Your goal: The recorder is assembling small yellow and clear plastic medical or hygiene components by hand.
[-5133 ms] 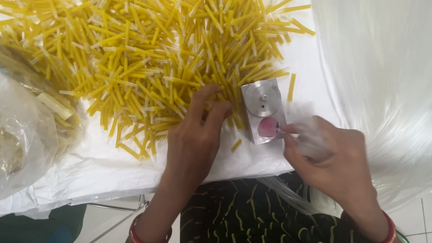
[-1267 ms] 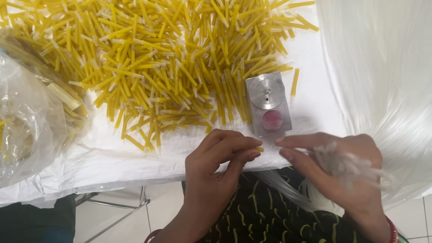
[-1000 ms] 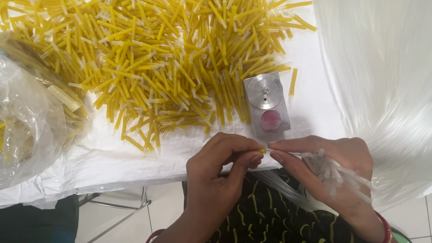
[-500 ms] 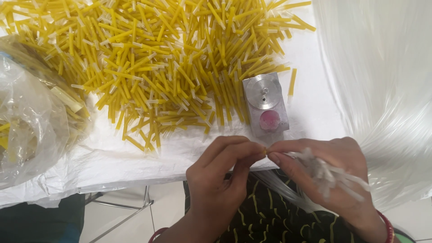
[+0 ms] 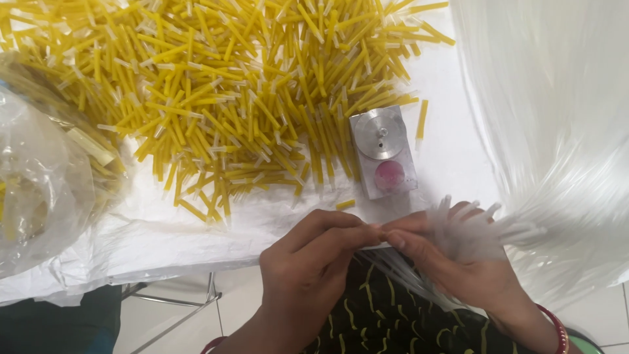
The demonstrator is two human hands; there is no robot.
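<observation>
The left hand [image 5: 308, 275] and right hand [image 5: 458, 269] meet just below the metal block [image 5: 383, 152], fingers [image 5: 341, 239] pressed together, pinching a small piece I cannot make out. The right also clutches a fan of thin clear tubes [image 5: 478, 226]; these look light, bendy and slippery, best held near the ends. Left of the block lies the heap of yellow tubes [image 5: 229, 92]; far left, a clear plastic bag [image 5: 39, 177].

Hidden and cut-off parts

Whatever the left hand [image 5: 308, 275] and right hand [image 5: 458, 269] pinch between touching fingertips is too small to tell; the yellow sticks [image 5: 242, 85] and clear bag [image 5: 39, 190] run off frame.
</observation>
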